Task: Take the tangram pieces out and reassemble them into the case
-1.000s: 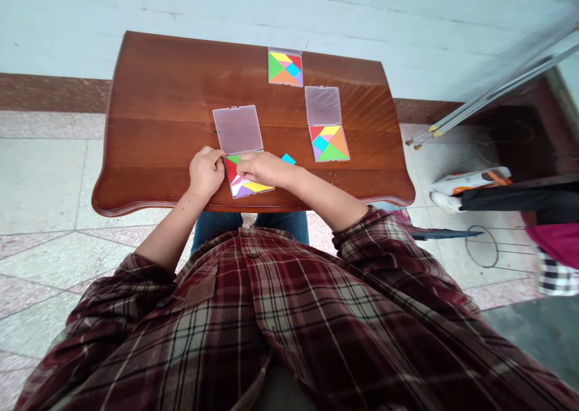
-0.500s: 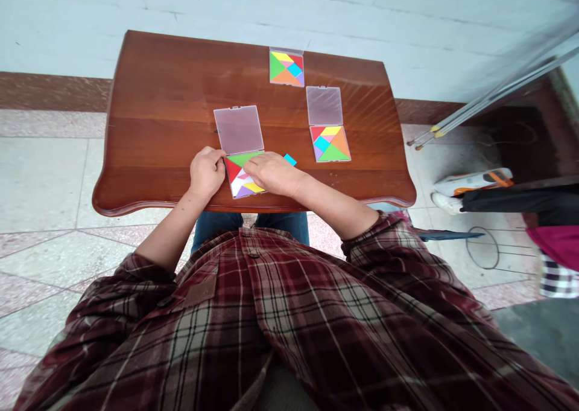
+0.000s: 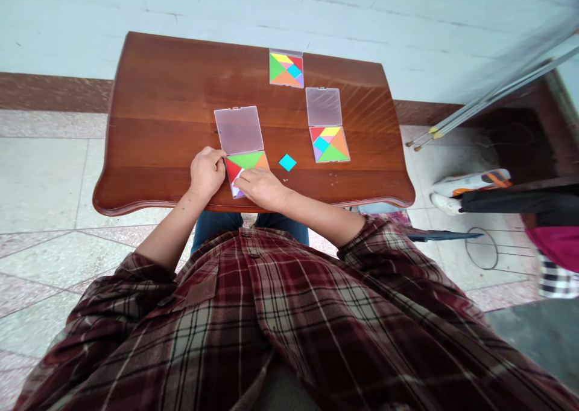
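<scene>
Near the front edge of the table lies a tangram case (image 3: 231, 191), its clear lid (image 3: 239, 130) folded back away from me. My left hand (image 3: 207, 173) is closed at the case's left side, thumb and finger gripping its edge by the hinge. Over the lower part of the case, my right hand (image 3: 261, 187) has its fingers bent together at the white bare spot; whatever they pinch is hidden. A green triangle (image 3: 245, 159) and a red triangle (image 3: 232, 168) show in the case. The blue square (image 3: 287, 162) lies loose on the table, right of the case.
A second open tangram case (image 3: 330, 144) rests on the right of the brown table (image 3: 163, 97). A third one (image 3: 286, 69) sits at the back edge by the wall. Crutches (image 3: 434, 132) lean at the right, near another person's leg (image 3: 502, 200).
My right hand has moved down and left across the case, uncovering more of the green triangle, an orange piece and the whole blue square. My left hand stays at the case's edge.
</scene>
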Motion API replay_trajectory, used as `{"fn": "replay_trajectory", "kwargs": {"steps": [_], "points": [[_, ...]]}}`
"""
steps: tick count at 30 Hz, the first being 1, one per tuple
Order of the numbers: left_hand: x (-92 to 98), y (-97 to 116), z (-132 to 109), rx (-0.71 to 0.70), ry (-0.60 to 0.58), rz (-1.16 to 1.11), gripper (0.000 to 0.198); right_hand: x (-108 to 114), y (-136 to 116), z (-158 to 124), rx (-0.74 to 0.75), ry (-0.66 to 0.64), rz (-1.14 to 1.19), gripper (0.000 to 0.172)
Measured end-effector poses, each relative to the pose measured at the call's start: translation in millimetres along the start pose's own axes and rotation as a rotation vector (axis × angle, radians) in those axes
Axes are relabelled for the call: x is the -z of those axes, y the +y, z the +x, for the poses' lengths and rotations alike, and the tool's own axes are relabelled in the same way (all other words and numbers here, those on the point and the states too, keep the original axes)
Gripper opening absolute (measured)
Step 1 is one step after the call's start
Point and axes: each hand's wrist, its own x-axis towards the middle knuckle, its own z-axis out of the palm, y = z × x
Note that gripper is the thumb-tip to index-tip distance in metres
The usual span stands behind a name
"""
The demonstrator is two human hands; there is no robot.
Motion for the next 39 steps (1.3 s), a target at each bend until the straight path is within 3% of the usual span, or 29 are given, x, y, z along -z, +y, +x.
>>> {"fn": "replay_trajectory", "kwargs": {"steps": [8, 18, 22, 28, 35, 39], "points": [[3.1, 4, 0, 0.051, -0.049, -0.037, 0.026, -5, 3, -2, 0.049, -0.029, 0.055, 0.024], [0.4, 0, 0, 0.022, -0.017, -0.05, 0.026, -9, 3, 2, 0.021, -0.014, 0.252, 0.023], [-0.2, -1, 0, 0.025, -0.019, -0.049, 0.025, -4, 4, 1, -0.032, 0.001, 0.309, 0.023], [-0.2, 0, 0, 0.02, -0.011, -0.038, 0.026, 9, 13, 1, -0.248, 0.013, 0.284, 0.024], [0.6, 1, 0, 0.002, 0.004, -0.022, 0.026, -1, 8, 4, -0.102, -0.048, 0.379, 0.022], [-0.1, -1, 0, -0.002, 0.005, -0.018, 0.027, 5, 19, 3, -0.164, 0.029, 0.413, 0.02]]}}
